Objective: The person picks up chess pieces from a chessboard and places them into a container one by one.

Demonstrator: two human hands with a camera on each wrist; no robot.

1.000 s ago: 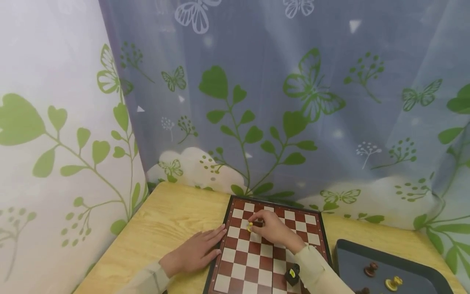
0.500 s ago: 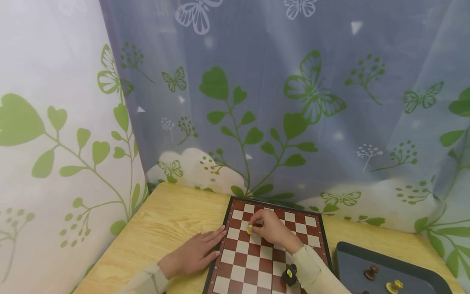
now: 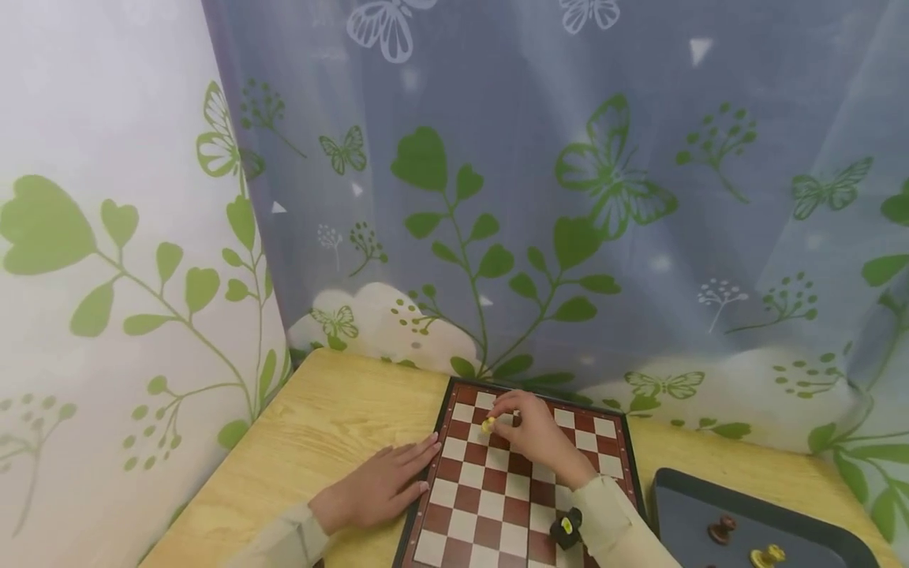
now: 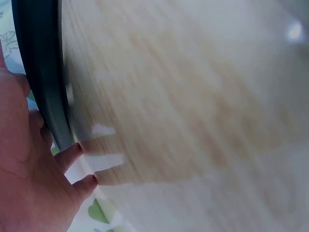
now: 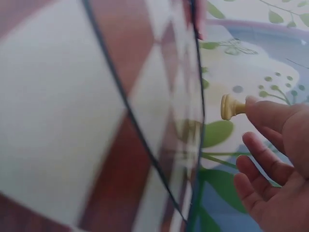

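Thumb and index finger of my right hand [image 3: 534, 430] pinch a small yellow chess piece [image 3: 488, 425] over the far left part of the chessboard [image 3: 467, 499]. In the right wrist view the base of the chess piece [image 5: 227, 107] points at the board, with a gap between them; its top is hidden by the fingertips. The other fingers of that hand [image 5: 285, 164] are loosely bent. My left hand [image 3: 376, 485] lies on the table with its fingers extended, their tips at the board's left edge. The left wrist view shows the left hand [image 4: 36, 169] beside the dark board rim [image 4: 46, 72].
A dark grey tray [image 3: 675, 505] stands on the wooden table [image 3: 341, 418] right of the board. In it are a brown chess piece [image 3: 722, 530] and a yellow one [image 3: 768, 555]. A patterned curtain [image 3: 497, 197] hangs behind the table. A black device [image 3: 566, 528] is at my right wrist.
My right hand has moved slightly towards the board's far edge with the yellow chess piece, which it held in the earlier frames too. The left hand has stayed in place.
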